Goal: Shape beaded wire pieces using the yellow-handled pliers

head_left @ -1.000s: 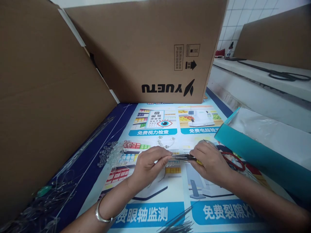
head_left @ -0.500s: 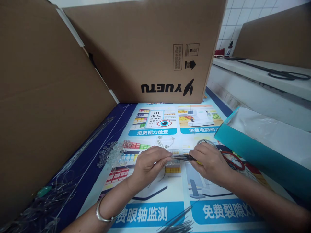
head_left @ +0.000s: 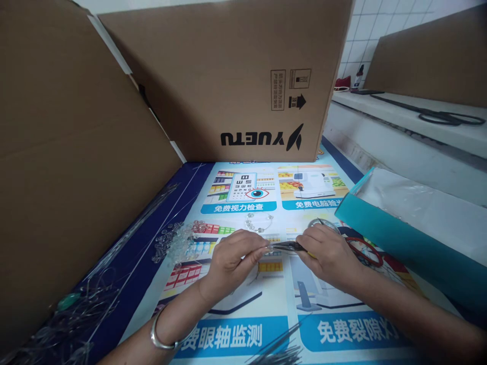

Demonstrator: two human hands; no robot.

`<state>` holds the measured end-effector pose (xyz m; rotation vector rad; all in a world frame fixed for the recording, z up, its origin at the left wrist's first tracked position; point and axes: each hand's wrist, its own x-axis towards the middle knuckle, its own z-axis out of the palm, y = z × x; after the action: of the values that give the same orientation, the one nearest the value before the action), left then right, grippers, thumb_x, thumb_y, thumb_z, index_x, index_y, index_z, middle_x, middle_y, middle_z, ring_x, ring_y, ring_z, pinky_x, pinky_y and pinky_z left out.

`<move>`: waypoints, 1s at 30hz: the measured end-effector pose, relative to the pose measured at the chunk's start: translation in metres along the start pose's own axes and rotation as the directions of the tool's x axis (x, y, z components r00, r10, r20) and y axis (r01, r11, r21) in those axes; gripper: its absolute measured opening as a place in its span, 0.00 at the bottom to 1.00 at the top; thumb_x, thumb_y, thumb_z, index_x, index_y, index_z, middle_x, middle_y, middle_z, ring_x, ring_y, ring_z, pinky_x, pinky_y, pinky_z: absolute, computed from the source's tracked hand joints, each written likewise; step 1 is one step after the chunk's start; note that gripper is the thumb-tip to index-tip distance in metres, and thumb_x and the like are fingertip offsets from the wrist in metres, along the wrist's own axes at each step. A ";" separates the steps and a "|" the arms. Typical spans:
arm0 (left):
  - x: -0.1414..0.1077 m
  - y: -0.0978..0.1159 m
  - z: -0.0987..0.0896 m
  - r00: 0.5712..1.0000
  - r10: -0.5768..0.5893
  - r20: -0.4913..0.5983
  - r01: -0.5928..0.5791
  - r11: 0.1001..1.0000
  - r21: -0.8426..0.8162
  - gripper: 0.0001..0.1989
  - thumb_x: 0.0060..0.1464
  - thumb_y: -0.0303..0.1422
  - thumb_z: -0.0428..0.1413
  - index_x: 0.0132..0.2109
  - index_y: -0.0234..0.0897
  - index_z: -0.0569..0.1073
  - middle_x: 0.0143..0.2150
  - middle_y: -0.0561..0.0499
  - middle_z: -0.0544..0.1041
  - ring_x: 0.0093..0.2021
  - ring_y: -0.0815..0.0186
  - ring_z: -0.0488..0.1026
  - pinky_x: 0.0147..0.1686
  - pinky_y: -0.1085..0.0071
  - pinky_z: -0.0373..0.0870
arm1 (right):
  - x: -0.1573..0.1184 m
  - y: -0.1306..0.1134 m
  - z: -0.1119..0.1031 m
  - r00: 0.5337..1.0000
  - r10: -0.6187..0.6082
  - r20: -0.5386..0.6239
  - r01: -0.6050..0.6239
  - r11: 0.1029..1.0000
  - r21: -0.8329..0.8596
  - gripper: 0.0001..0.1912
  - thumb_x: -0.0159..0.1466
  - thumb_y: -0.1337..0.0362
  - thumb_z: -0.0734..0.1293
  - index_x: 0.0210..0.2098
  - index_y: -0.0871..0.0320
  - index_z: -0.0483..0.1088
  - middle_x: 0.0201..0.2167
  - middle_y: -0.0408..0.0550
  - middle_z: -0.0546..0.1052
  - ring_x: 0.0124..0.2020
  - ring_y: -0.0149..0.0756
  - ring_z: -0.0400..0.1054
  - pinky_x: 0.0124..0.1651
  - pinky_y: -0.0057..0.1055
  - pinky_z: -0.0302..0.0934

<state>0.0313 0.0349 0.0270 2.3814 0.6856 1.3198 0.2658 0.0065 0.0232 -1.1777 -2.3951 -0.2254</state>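
Over the printed sheet, my right hand [head_left: 323, 253] is closed around a pair of pliers [head_left: 286, 246] with dark jaws and a bit of yellow handle. The jaws point left and meet the fingertips of my left hand [head_left: 236, 256]. Thumb and forefinger of that hand pinch a small clear bead [head_left: 270, 248], mostly hidden by the fingers. Just beyond my hands lies a curved wire strung with clear beads [head_left: 261, 223]. Left of my left hand is a pile of loose clear beads [head_left: 177, 243].
Cardboard panels [head_left: 213, 76] stand at the back and left. A teal box [head_left: 403, 233] sits at the right, beside red-handled scissors [head_left: 367, 252] and a wire coil [head_left: 323, 223]. Cut wires [head_left: 277, 352] lie at the front, and tangled clear pieces [head_left: 76, 314] at the left.
Both hands stay almost in place. The pliers' jaws have shifted slightly at the left fingertips, and the clear bead there shows a little more.
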 end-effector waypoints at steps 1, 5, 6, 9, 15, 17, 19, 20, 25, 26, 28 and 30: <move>0.000 0.000 0.000 1.000 0.005 0.003 -0.005 1.000 -0.002 0.08 0.51 0.23 0.55 0.39 0.36 0.74 0.32 0.47 0.77 0.34 0.66 0.73 0.33 0.69 0.72 | 0.000 0.000 0.000 1.000 0.000 0.004 0.000 1.000 -0.002 0.06 0.59 0.67 0.61 0.35 0.60 0.69 0.30 0.50 0.71 0.37 0.39 0.62 0.39 0.36 0.56; 0.000 0.000 -0.002 0.998 0.061 0.007 -0.061 0.998 0.022 0.09 0.51 0.23 0.55 0.40 0.35 0.73 0.33 0.47 0.77 0.34 0.66 0.73 0.35 0.68 0.71 | 0.000 0.001 -0.001 0.999 -0.019 -0.028 0.019 1.000 -0.014 0.06 0.60 0.66 0.61 0.34 0.60 0.69 0.30 0.50 0.71 0.37 0.39 0.62 0.39 0.36 0.56; 0.000 0.000 -0.002 0.996 0.091 0.011 -0.091 0.995 0.033 0.10 0.51 0.23 0.54 0.41 0.35 0.72 0.33 0.47 0.78 0.34 0.66 0.73 0.35 0.67 0.71 | 0.000 0.001 -0.002 0.999 -0.026 -0.037 0.025 1.000 -0.019 0.06 0.60 0.66 0.61 0.34 0.60 0.69 0.30 0.50 0.71 0.37 0.39 0.62 0.39 0.36 0.56; -0.001 0.000 -0.003 0.982 0.189 0.028 -0.190 0.979 0.076 0.11 0.50 0.23 0.54 0.42 0.36 0.71 0.34 0.47 0.78 0.34 0.66 0.73 0.35 0.66 0.70 | 0.001 0.001 -0.003 0.998 -0.041 -0.046 0.039 0.998 -0.043 0.07 0.60 0.67 0.60 0.34 0.60 0.69 0.30 0.51 0.71 0.38 0.39 0.62 0.40 0.37 0.55; 0.000 0.002 -0.003 0.959 0.281 0.031 -0.283 0.949 0.137 0.12 0.49 0.23 0.55 0.42 0.37 0.71 0.35 0.47 0.78 0.33 0.66 0.72 0.34 0.66 0.70 | 0.002 0.003 -0.007 0.997 -0.067 -0.036 0.063 0.994 -0.092 0.07 0.60 0.67 0.60 0.34 0.61 0.69 0.29 0.51 0.71 0.37 0.39 0.61 0.39 0.37 0.55; 0.001 0.004 -0.004 0.959 0.283 0.035 -0.285 0.947 0.146 0.11 0.49 0.24 0.55 0.42 0.36 0.71 0.35 0.47 0.78 0.33 0.66 0.73 0.34 0.67 0.70 | 0.002 0.004 -0.007 0.996 -0.073 -0.042 0.068 0.993 -0.100 0.07 0.60 0.67 0.60 0.34 0.61 0.69 0.29 0.50 0.71 0.37 0.39 0.61 0.39 0.37 0.55; 0.001 0.005 -0.003 0.962 0.269 0.039 -0.272 0.952 0.142 0.10 0.51 0.24 0.54 0.41 0.37 0.70 0.35 0.47 0.77 0.33 0.66 0.73 0.34 0.67 0.70 | 0.001 0.005 -0.006 0.996 -0.075 -0.044 0.070 0.992 -0.101 0.07 0.60 0.67 0.60 0.34 0.60 0.69 0.29 0.50 0.71 0.37 0.39 0.61 0.39 0.36 0.55; 0.001 0.005 -0.003 0.965 0.260 0.041 -0.263 0.955 0.134 0.10 0.51 0.24 0.53 0.42 0.37 0.70 0.35 0.47 0.77 0.33 0.66 0.73 0.34 0.66 0.70 | 0.001 0.005 -0.006 0.996 -0.075 -0.043 0.070 0.993 -0.100 0.07 0.60 0.67 0.60 0.34 0.60 0.69 0.28 0.50 0.70 0.37 0.39 0.61 0.39 0.36 0.55; -0.001 0.002 -0.002 0.970 0.241 0.033 -0.244 0.964 0.104 0.12 0.52 0.23 0.52 0.44 0.37 0.70 0.36 0.47 0.77 0.34 0.66 0.73 0.35 0.66 0.70 | 0.002 0.003 -0.006 0.998 -0.056 -0.027 0.053 0.995 -0.085 0.07 0.60 0.66 0.60 0.32 0.60 0.69 0.28 0.50 0.70 0.36 0.38 0.61 0.39 0.36 0.54; -0.002 0.001 -0.002 0.970 0.241 0.033 -0.244 0.964 0.108 0.12 0.51 0.23 0.52 0.44 0.37 0.70 0.36 0.47 0.77 0.34 0.65 0.73 0.35 0.65 0.70 | 0.002 0.002 -0.006 0.999 -0.049 -0.021 0.047 0.995 -0.083 0.07 0.60 0.66 0.60 0.32 0.60 0.69 0.29 0.50 0.70 0.36 0.39 0.61 0.39 0.36 0.54; -0.003 0.000 -0.002 0.970 0.241 0.032 -0.243 0.963 0.118 0.14 0.51 0.23 0.53 0.45 0.38 0.70 0.36 0.47 0.77 0.34 0.65 0.72 0.35 0.65 0.70 | 0.002 0.001 -0.005 0.999 -0.033 -0.011 0.032 0.996 -0.079 0.08 0.61 0.66 0.59 0.32 0.60 0.69 0.29 0.50 0.70 0.37 0.39 0.61 0.40 0.37 0.54; -0.004 0.000 -0.002 0.970 0.241 0.027 -0.242 0.962 0.123 0.15 0.50 0.23 0.54 0.46 0.38 0.70 0.37 0.47 0.77 0.35 0.65 0.72 0.35 0.64 0.70 | 0.002 -0.001 -0.005 1.000 -0.021 -0.012 0.020 0.997 -0.075 0.08 0.61 0.66 0.59 0.33 0.61 0.69 0.30 0.51 0.70 0.37 0.40 0.61 0.40 0.37 0.54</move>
<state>0.0279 0.0333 0.0253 2.6414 0.4994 1.3924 0.2658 0.0061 0.0288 -1.1813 -2.4078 -0.3304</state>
